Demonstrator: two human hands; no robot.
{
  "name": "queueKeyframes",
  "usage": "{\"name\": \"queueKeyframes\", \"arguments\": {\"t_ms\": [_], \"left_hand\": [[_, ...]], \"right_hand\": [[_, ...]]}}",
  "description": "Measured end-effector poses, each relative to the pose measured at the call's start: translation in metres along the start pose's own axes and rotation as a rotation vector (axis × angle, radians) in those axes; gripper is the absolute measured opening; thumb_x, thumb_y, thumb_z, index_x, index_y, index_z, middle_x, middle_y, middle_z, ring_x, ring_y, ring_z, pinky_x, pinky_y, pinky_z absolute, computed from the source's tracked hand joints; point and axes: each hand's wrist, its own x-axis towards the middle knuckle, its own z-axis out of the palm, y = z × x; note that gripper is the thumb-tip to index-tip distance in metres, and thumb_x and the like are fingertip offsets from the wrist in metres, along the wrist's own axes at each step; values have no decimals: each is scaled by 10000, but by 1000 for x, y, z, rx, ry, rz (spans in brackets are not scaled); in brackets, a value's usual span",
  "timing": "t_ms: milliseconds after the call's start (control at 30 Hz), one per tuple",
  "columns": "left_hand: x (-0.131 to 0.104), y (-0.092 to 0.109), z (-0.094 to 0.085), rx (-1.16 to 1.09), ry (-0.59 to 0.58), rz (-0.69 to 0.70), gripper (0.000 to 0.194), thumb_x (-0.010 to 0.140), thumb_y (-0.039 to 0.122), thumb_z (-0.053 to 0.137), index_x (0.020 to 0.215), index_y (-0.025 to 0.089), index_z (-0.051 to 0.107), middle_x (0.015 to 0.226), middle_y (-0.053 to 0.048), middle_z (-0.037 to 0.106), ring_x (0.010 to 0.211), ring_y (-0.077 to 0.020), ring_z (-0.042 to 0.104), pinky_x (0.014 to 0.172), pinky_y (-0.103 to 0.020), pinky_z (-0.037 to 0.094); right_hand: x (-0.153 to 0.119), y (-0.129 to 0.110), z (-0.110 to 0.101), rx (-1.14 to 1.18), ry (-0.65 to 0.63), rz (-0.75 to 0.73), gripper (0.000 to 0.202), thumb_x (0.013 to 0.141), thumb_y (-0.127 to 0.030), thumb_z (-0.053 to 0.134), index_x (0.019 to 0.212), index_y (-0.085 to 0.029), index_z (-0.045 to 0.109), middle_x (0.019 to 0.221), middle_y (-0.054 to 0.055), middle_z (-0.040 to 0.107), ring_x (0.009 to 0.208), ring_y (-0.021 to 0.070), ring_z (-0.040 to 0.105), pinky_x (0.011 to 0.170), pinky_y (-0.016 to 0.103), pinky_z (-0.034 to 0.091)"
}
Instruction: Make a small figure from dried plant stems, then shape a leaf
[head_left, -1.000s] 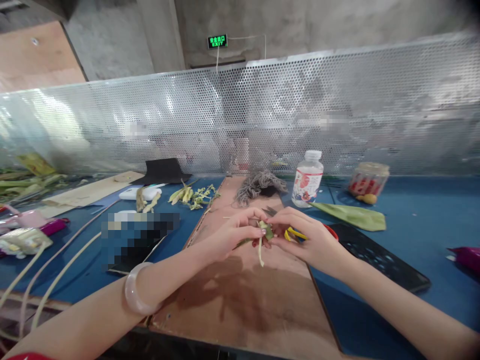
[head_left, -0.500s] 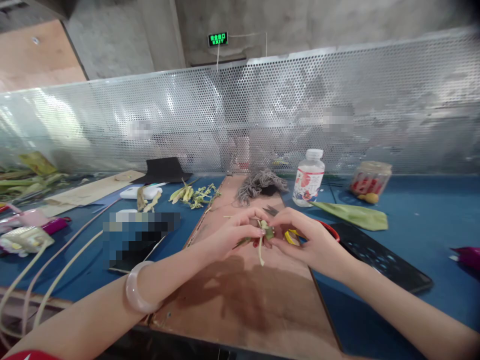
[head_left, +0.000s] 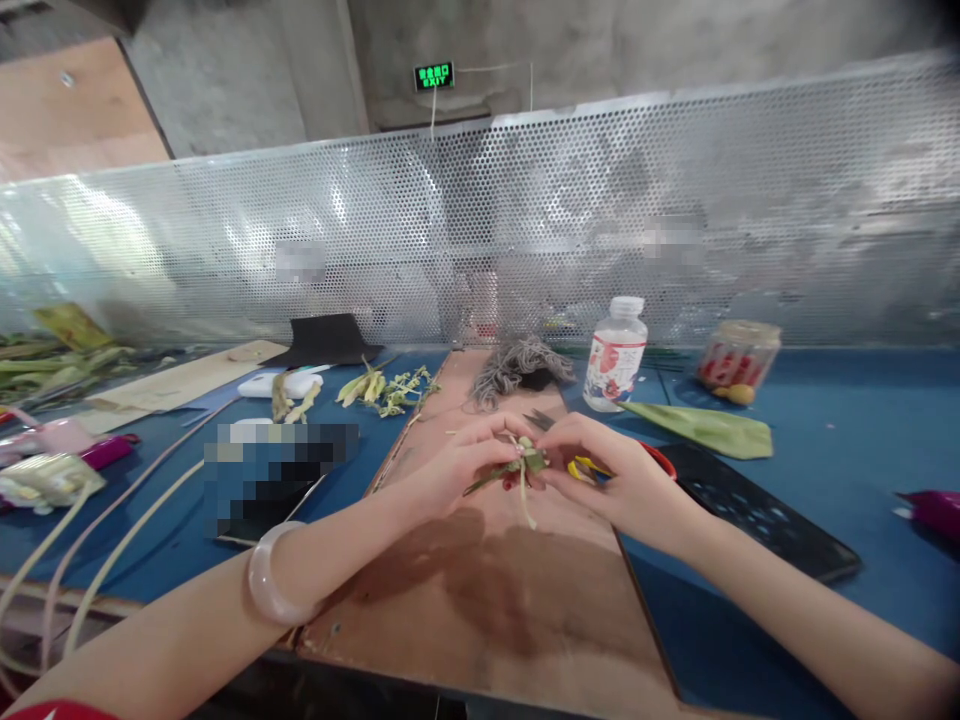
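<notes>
Over the wooden board, a small piece of folded green leaf strips point(head_left: 534, 460) is pinched between my two hands, with a pale strip end dangling below it. My left hand point(head_left: 480, 455), a pale bangle on its wrist, grips the piece from the left with thumb and fingers together. From the right, my right hand point(head_left: 600, 460) closes its fingertips on the same piece. Partly hidden behind the right hand lie scissors point(head_left: 586, 468) with yellow and red on the handles and their blades pointing away. The fingers cover much of the leaf piece.
Grey yarn point(head_left: 517, 370) lies on the board point(head_left: 480, 610) beyond my hands. To the right are a plastic bottle point(head_left: 615, 360), a jar point(head_left: 739, 360), a green leaf point(head_left: 709, 430) and a dark tablet-like slab point(head_left: 765, 515). Leafy sprigs point(head_left: 401, 390) and cables point(head_left: 135, 510) lie left.
My fingers have shifted slightly around the leaf piece, so more of its green folds shows. The dangling strip end has swung a little to the right.
</notes>
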Motion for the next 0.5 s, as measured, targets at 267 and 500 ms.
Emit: {"name": "queueKeyframes", "arguments": {"t_ms": [267,500], "left_hand": [[5,-1,2,97,67,27,200,817,276,606,1001,201,585,830,-31,636,710,-128,577,640,-255,402],[6,-3,1,117,98,-8,234,814,283,622,1027,187,607,976,-64,634,858,-149,591,787,-284,415]], "right_hand": [[0,10,-2,17,19,108,213,886,-270,521,1093,-234,555,1002,55,634,846,162,620,773,333,523],[2,22,-2,73,58,195,265,893,-265,489,1151,-247,545,1097,58,653,895,169,646,790,340,535]]}}
